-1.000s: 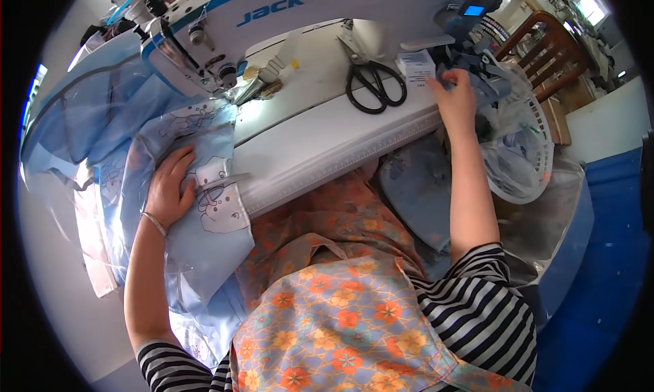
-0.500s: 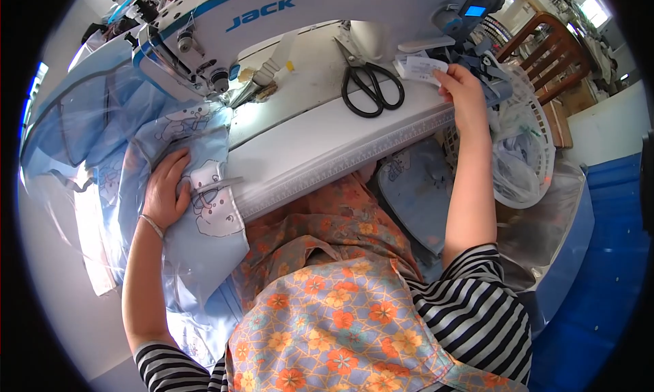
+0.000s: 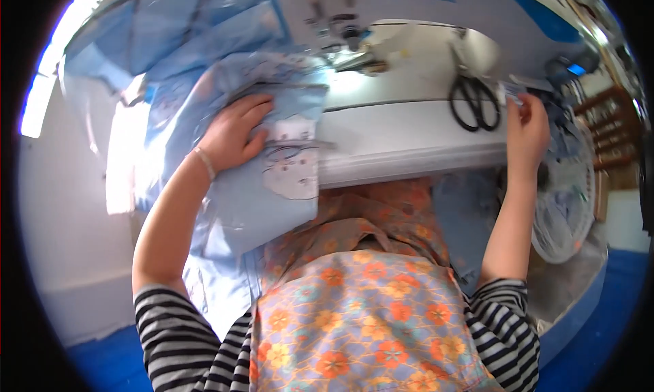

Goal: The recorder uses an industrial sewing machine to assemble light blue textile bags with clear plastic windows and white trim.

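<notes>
My left hand (image 3: pixel 235 134) lies flat on light blue fabric (image 3: pixel 248 201) printed with cartoon animals, its thumb apart from the fingers. Beside the thumb, a white animal-shaped patch (image 3: pixel 289 174) shows near the fabric's right edge. At the right end of the sewing machine bed, my right hand (image 3: pixel 529 129) pinches a small white label (image 3: pixel 510 92), partly hidden by the fingers. Black-handled scissors (image 3: pixel 466 76) lie on the bed just left of that hand. The sewing machine's needle area (image 3: pixel 349 37) is lit, up and right of my left hand.
The sewing machine's arm (image 3: pixel 436 17) spans the far side of the white bed (image 3: pixel 402 129). More blue fabric is heaped at the far left (image 3: pixel 191 34). To the right stand a white plastic basket (image 3: pixel 587 181) holding clear bags and a wooden chair (image 3: pixel 610 123).
The view has swung left, so everything sits farther right, with some blur. The left hand stays on the fabric. The right hand still pinches the label, which is now more covered by the fingers.
</notes>
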Available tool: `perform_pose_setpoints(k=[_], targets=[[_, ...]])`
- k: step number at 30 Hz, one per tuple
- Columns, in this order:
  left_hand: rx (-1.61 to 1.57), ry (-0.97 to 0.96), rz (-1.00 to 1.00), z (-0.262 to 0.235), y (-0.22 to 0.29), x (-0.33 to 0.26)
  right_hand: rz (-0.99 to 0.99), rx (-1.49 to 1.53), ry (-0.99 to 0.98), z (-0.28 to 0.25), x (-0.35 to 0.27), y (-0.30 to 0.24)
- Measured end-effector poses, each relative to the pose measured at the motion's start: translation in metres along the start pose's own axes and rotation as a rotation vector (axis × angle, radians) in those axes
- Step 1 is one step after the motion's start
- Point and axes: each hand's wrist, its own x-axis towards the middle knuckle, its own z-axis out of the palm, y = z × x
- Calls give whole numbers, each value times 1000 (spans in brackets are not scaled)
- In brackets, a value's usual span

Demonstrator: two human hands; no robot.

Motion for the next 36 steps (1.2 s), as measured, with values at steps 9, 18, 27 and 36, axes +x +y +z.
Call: perform_pose_setpoints(k=[9, 18, 27, 36], targets=[[-46, 40, -77, -33, 50, 4, -930, 355, -526, 73, -136, -136], [-145, -71, -57, -4, 127, 48, -849, 468, -674, 65, -155, -141], [-10, -118, -85, 3, 134, 41, -784, 540, -720, 56, -145, -137], [-209, 71, -153, 16, 120, 45, -761, 507, -656, 69, -138, -142]])
